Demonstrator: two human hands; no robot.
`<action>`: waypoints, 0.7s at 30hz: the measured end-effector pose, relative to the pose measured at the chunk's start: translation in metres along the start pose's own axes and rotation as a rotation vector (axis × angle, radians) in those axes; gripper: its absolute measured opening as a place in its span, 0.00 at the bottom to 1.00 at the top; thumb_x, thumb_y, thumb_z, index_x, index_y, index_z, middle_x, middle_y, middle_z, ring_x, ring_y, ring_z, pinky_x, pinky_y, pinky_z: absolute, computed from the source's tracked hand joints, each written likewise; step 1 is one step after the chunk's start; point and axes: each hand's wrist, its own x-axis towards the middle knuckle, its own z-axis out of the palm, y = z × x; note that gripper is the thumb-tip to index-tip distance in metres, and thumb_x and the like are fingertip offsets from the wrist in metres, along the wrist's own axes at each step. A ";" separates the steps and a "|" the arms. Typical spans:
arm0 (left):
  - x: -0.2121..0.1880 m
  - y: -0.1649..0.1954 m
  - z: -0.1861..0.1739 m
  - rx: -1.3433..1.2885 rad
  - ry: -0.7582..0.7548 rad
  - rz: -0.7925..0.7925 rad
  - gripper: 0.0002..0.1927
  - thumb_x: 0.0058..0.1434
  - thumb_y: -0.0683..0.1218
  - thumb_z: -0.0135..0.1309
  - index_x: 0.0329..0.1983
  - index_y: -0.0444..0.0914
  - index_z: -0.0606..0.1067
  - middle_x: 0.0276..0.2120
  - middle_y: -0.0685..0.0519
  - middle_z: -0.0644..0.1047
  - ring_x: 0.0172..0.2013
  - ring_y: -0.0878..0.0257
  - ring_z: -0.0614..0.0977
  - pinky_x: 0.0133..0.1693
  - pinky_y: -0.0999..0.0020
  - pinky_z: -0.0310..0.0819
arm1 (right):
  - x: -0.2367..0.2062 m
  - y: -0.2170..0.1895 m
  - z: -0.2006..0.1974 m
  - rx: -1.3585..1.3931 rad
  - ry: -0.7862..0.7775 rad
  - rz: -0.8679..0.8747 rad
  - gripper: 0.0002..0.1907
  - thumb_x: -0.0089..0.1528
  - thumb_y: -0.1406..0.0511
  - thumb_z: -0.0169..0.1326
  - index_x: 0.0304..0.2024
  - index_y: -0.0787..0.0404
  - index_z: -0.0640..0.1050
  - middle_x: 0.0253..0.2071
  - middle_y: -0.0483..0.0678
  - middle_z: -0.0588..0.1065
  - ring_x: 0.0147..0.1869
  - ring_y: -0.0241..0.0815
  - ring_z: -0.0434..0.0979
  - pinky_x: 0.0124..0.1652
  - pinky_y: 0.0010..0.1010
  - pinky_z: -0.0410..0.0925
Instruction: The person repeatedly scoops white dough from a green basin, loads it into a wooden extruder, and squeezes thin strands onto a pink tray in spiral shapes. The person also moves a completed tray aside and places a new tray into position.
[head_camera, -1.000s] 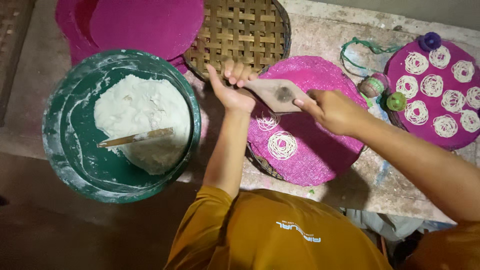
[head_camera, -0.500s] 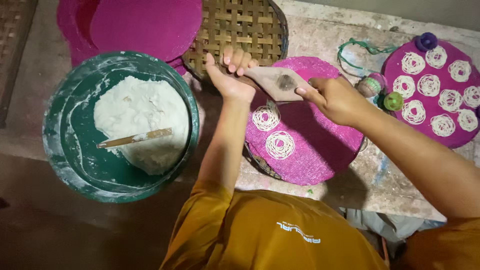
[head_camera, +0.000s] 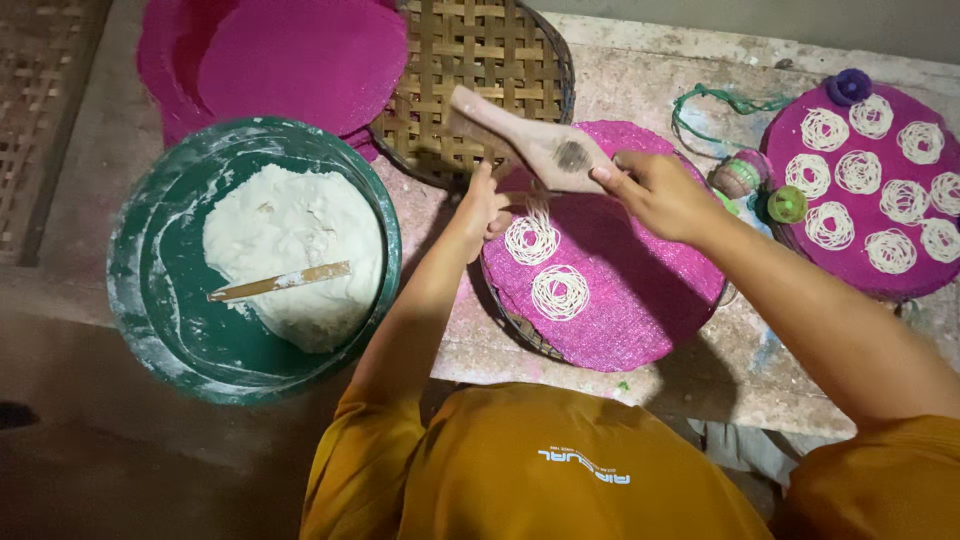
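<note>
Over a stained stone worktop (head_camera: 640, 75), the right hand (head_camera: 655, 190) gripped a wooden press (head_camera: 530, 140), newly swung toward the far basket, the left hand (head_camera: 480, 208) curled beneath it, as noodle strands (head_camera: 538, 205) dropped onto a second coil (head_camera: 531, 239) on the pink mat (head_camera: 640, 290).

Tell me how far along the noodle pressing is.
Done: the far mat is full of coils, and two coils lie on the near mat. In hand: the right hand and left hand hold the press over it. Left: most of that mat is bare, and dough remains in the bowl.

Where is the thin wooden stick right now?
The thin wooden stick lies on the white dough inside the round green basin, left of the left hand.
</note>
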 end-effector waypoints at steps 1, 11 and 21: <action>-0.002 -0.006 -0.004 0.044 0.035 0.032 0.35 0.73 0.63 0.21 0.74 0.37 0.51 0.48 0.46 0.79 0.17 0.72 0.59 0.17 0.77 0.50 | 0.001 0.002 0.001 0.008 0.027 -0.010 0.27 0.70 0.48 0.45 0.34 0.64 0.76 0.22 0.54 0.73 0.27 0.49 0.74 0.33 0.44 0.66; -0.097 -0.065 -0.006 1.191 0.280 0.768 0.44 0.60 0.42 0.51 0.79 0.36 0.48 0.54 0.51 0.82 0.24 0.59 0.81 0.26 0.67 0.75 | -0.044 0.037 0.008 0.288 0.136 0.042 0.28 0.73 0.48 0.39 0.33 0.62 0.73 0.22 0.47 0.70 0.25 0.37 0.70 0.28 0.32 0.64; -0.100 -0.068 0.002 1.446 0.483 0.764 0.27 0.50 0.43 0.59 0.57 0.40 0.76 0.61 0.45 0.70 0.58 0.47 0.69 0.55 0.50 0.65 | -0.112 0.051 0.028 0.652 0.278 -0.049 0.35 0.70 0.39 0.34 0.43 0.62 0.73 0.23 0.44 0.67 0.23 0.34 0.63 0.24 0.26 0.58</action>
